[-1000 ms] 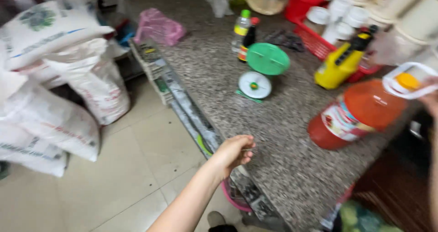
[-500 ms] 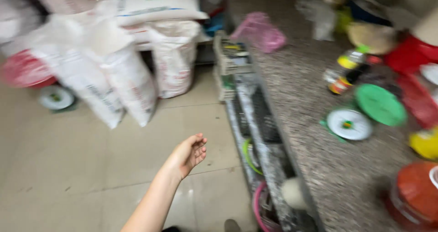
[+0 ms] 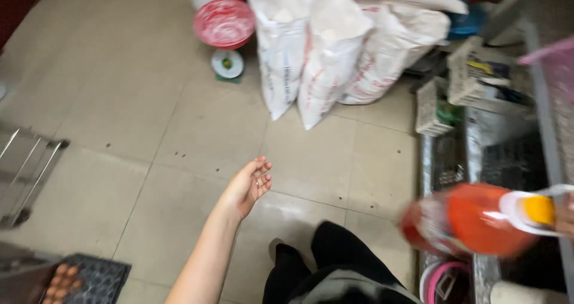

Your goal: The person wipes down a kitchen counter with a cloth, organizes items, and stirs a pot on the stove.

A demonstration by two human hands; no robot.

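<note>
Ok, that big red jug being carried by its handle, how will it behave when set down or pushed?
The jug looks full of red liquid, so probably heavy and apt to swing from its white handle. Its smooth plastic may slip. Lying sideways as now, it could roll.

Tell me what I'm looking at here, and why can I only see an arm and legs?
The camera sits on a person's head and looks down, so you see their own body from above. The left hand is empty, its fingers spread loosely over the tiled floor. At the right edge the right hand, barely visible, carries a big orange jug by its white handle; it looks blurry. Ahead stand white sacks and a red weighing scale. A tray of eggs sits bottom left.
</note>
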